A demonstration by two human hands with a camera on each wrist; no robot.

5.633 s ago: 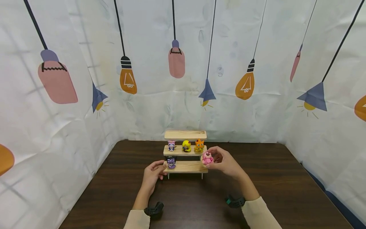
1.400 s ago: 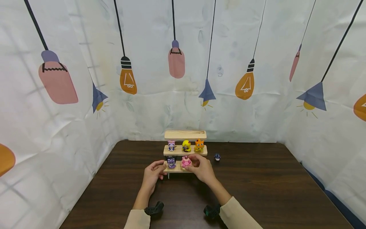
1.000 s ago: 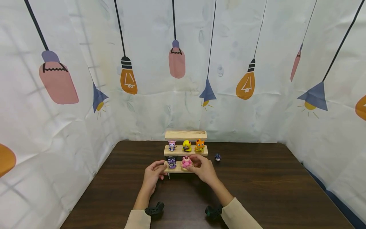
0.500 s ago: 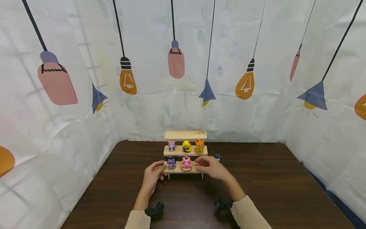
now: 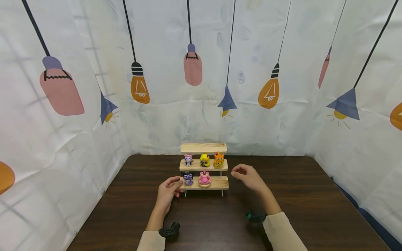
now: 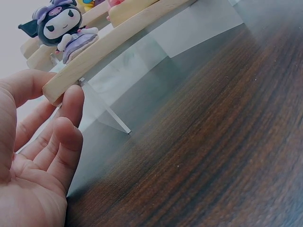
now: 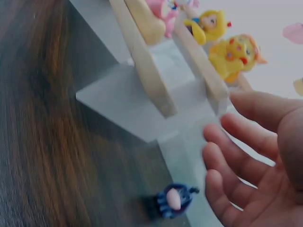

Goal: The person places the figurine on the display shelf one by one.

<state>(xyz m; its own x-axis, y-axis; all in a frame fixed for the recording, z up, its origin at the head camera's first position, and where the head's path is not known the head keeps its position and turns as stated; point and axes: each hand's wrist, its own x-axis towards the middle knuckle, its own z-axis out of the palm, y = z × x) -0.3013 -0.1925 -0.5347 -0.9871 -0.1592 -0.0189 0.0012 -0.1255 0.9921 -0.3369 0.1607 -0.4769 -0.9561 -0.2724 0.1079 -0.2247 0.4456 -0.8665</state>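
Observation:
A three-tier wooden display shelf with clear legs stands on the table. My left hand pinches the left end of its bottom tier between thumb and fingers. Beside that hand sits a purple-and-black figurine, with a pink bear figurine at the middle of the same tier. My right hand is just right of the shelf, holding nothing, its fingers loosely bent. Below those fingers in the right wrist view, a small dark blue figurine stands on the table; in the head view the hand hides it.
The middle tier carries a pink-and-purple figurine, a yellow-haired one and an orange one. The top tier is bare wood. Behind the dark wooden table hangs a lamp-patterned cloth.
My right hand first carried the pink bear leftward to the middle of the bottom tier, then let go of it and drew back to the right. My left hand stays at the shelf.

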